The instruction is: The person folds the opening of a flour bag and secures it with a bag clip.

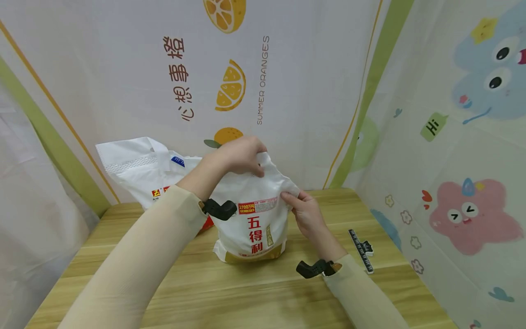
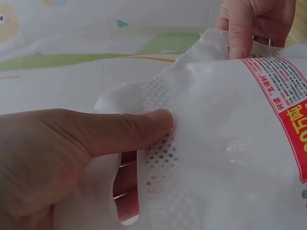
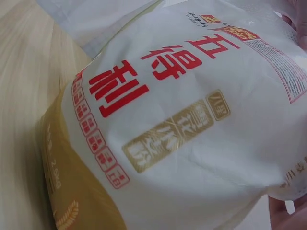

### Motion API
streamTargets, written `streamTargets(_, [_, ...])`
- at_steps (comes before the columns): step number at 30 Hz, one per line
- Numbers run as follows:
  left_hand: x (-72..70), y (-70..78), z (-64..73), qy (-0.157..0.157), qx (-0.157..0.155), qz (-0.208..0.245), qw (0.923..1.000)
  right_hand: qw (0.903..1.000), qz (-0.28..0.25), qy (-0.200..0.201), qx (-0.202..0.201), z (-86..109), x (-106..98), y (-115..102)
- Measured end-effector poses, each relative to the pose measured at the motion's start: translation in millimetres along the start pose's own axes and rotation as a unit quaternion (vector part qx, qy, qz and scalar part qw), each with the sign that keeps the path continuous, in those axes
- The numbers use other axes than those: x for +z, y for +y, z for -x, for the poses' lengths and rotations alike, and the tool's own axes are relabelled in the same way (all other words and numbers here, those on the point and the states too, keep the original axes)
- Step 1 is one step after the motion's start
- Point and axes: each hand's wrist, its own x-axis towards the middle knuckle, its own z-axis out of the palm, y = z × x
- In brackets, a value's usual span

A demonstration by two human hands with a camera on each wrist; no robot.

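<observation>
A white flour bag (image 1: 242, 194) with red lettering and a gold band along its bottom stands upright on the wooden table. My left hand (image 1: 243, 154) grips its top edge. In the left wrist view, the left thumb (image 2: 156, 125) lies on the front over a dotted strip, and fingers show through a slot in the bag. My right hand (image 1: 307, 215) pinches the bag's upper right corner, thumb in front. The right wrist view is filled mostly by the front of the bag (image 3: 206, 158), with a little of the fingers showing at the right edge.
Behind and left of it leans a second white bag (image 1: 135, 176) with a blue mark, partly hidden by my left arm. A black and white clip patterned like piano keys (image 1: 361, 251) lies on the table (image 1: 230, 292) at right. Printed curtains (image 1: 308, 91) hang close behind.
</observation>
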Motion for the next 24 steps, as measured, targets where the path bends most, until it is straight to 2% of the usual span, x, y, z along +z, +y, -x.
streamTargets(4, [0.4,-2.8,-0.4,-0.002,0.010,-0.005,0.9999,0.9996,0.007,0.019,-0.019,0.0,1,3])
streamTargets(9, [0.9,-4.2,0.1,0.006,0.028,-0.036,0.9989,0.9971,0.040,0.039,-0.052,0.3,2,4])
streamTargets(14, [-1.0,-3.4,-0.8,0.016,0.063,-0.034,0.9973,0.9959,0.048,0.043,-0.064,-0.6,-3,1])
streamTargets(17, [-3.8,-5.1,2.7,0.005,0.081,-0.004,0.9967,0.9979,0.022,0.023,-0.057,1.2,-7,1])
streamTargets(20, [-8.2,-7.6,9.2,-0.011,0.081,0.027,0.9963,0.9985,-0.013,-0.012,-0.051,5.2,-12,2])
streamTargets(24, [-11.8,-7.9,14.5,-0.030,0.082,0.068,0.9938,0.9941,-0.050,-0.061,-0.074,11.3,-18,2])
